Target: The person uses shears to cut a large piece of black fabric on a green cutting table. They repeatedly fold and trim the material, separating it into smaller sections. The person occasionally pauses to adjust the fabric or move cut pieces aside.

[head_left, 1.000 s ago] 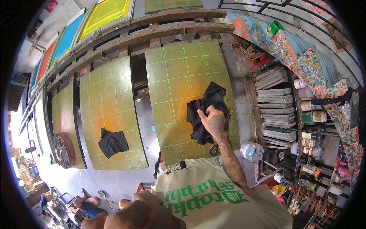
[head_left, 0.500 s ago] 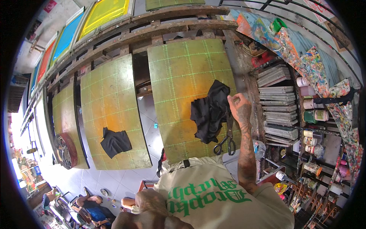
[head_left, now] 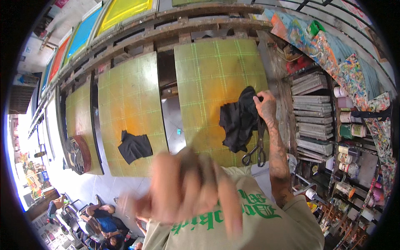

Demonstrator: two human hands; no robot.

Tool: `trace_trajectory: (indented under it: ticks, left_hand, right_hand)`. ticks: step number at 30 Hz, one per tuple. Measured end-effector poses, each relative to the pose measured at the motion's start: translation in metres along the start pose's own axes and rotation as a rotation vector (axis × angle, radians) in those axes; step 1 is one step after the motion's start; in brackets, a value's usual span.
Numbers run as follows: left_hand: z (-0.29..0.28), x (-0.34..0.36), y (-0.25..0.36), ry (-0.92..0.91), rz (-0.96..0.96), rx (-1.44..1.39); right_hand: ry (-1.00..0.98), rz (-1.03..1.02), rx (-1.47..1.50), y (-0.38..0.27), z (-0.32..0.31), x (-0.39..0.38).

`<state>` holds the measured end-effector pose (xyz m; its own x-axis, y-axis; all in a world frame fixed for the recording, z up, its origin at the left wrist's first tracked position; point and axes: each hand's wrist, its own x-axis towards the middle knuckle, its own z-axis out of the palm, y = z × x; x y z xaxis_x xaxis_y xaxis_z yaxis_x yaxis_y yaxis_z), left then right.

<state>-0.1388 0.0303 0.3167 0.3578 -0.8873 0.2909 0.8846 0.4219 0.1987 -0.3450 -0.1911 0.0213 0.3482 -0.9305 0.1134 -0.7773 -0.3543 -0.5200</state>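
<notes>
My right hand (head_left: pixel 267 109) is closed, its fingertips pinching the upper right edge of a crumpled black cloth (head_left: pixel 239 123) on the right-hand greenish board (head_left: pixel 200 66). Beside the cloth, below that hand, lies a pair of black-handled scissors (head_left: pixel 261 146), handles toward me. Close in front of the view and smeared by motion, my left hand (head_left: pixel 183 187) hangs over my shirt; whether it holds anything does not show. A second, smaller black cloth piece (head_left: pixel 135 146) rests flat on the middle board (head_left: pixel 129 91).
A round reddish-brown container (head_left: pixel 79 154) stands on the left board. Wooden rails (head_left: pixel 166 25) run behind the boards, with coloured frames (head_left: pixel 85 31) beyond. Stacked grey frames (head_left: pixel 312 121) and shelves of paint jars (head_left: pixel 345 131) line the right. People (head_left: pixel 104 223) sit at lower left.
My left hand has risen from the lower edge into the middle foreground, blurred. The right hand stays at the cloth's edge, its fingers now on it. The whole view has shifted slightly.
</notes>
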Motion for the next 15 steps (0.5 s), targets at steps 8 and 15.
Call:
trace_trajectory:
  ticks: [8, 15]
  left_hand:
    - [-0.108, 0.013, -0.031, 0.440, -0.202, -0.319]
    - [-0.101, 0.023, -0.038, 0.452, -0.230, -0.366]
  right_hand:
    - [-0.158, 0.193, 0.798, -0.068, -0.046, 0.000]
    - [-0.037, 0.086, 0.960, -0.113, -0.099, -0.010]
